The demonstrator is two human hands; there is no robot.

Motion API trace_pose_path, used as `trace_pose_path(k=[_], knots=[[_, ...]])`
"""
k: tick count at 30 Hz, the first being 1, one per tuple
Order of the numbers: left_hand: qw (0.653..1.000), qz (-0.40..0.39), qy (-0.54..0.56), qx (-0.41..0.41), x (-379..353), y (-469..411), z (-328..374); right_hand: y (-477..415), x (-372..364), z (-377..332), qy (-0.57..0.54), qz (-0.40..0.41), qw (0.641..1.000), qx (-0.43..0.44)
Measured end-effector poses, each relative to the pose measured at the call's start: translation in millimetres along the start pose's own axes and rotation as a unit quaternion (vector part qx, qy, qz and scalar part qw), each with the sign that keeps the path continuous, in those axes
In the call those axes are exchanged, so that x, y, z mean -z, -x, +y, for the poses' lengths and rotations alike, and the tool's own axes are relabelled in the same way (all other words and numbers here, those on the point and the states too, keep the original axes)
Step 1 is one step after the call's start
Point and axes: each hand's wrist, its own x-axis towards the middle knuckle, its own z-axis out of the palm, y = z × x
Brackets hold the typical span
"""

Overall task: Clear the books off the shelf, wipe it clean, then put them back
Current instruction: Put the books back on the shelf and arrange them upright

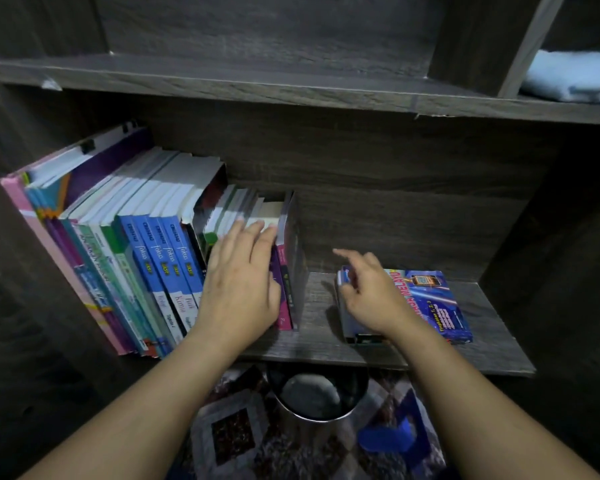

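We note left hand (pixel 239 282) flat, fingers straight, on the upright books' (pixel 146 244) right end; right hand (pixel 371 296) loose, gripping nothing, over the flat books (pixel 437 299) toward the shelf's (pixel 492 327) right edge.

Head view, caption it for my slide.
Left hand rests on upright books while right hand reaches over a flat book on the shelf.

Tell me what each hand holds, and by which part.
Nothing is gripped. The left hand lays straight fingers on the top edges of the upright books. The right hand is loosely curled over the flat book; contact cannot be told.
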Motion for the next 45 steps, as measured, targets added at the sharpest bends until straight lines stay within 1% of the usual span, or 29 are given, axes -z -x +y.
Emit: trace_pose_path(k=[2,3,5,6,8,11,14,17,20,23,25,28,32,35,37,40,42,45], knots=[[0.999,0.001,-0.004,-0.037,-4.1,1.8,13.5,7.3,8.8,14.8,0.047,-0.002,0.998,-0.046],[0.998,-0.004,-0.005,-0.060,-8.7,3.2,22.5,12.0,13.5,23.5,0.092,-0.014,0.993,-0.074],[0.995,-0.032,-0.011,-0.096,-20.1,6.8,38.0,19.1,20.4,37.6,0.190,-0.041,0.973,-0.126],[0.993,-0.052,-0.015,-0.109,-28.2,8.7,46.7,23.6,24.5,43.8,0.223,-0.045,0.963,-0.146],[0.987,-0.096,-0.024,-0.129,-43.7,11.6,61.6,30.5,31.3,53.2,0.255,-0.033,0.950,-0.175],[0.972,-0.173,-0.024,-0.156,-63.2,14.2,77.9,38.5,37.9,63.6,0.292,-0.016,0.936,-0.195],[0.958,-0.239,-0.032,-0.156,-80.9,15.2,86.4,44.2,42.5,77.4,0.298,-0.008,0.931,-0.212],[0.947,-0.288,-0.045,-0.136,-93.4,18.2,92.1,49.1,46.5,93.3,0.272,-0.065,0.940,-0.194],[0.935,-0.332,-0.055,-0.113,-99.2,21.7,93.3,52.8,46.5,100.8,0.235,-0.120,0.955,-0.136],[0.928,-0.350,-0.053,-0.112,-104.3,23.3,91.0,53.9,32.6,101.1,0.234,-0.160,0.955,-0.088],[0.930,-0.345,-0.055,-0.114,-104.3,22.2,88.6,53.1,18.5,99.5,0.252,-0.179,0.948,-0.069],[0.944,-0.299,-0.075,-0.118,-98.1,18.9,85.7,50.8,4.8,97.5,0.277,-0.180,0.940,-0.087],[0.971,-0.198,-0.072,-0.110,-78.0,9.6,81.3,52.0,0.5,87.8,0.284,-0.175,0.937,-0.108],[0.984,-0.125,-0.070,-0.106,-61.7,2.2,75.2,54.6,-0.2,70.5,0.306,-0.177,0.928,-0.117],[0.989,-0.082,-0.068,-0.099,-48.7,-3.3,70.2,53.9,3.6,58.3,0.323,-0.154,0.928,-0.102],[0.994,-0.034,-0.078,-0.067,-32.6,-9.7,57.7,51.9,13.9,43.7,0.303,-0.087,0.946,-0.078],[0.995,-0.019,-0.096,-0.019,-22.2,-12.1,45.9,48.1,19.3,34.5,0.284,-0.040,0.955,-0.076],[0.991,-0.024,-0.114,0.070,-9.5,-15.2,25.7,39.0,19.2,20.5,0.256,0.026,0.965,-0.056]])
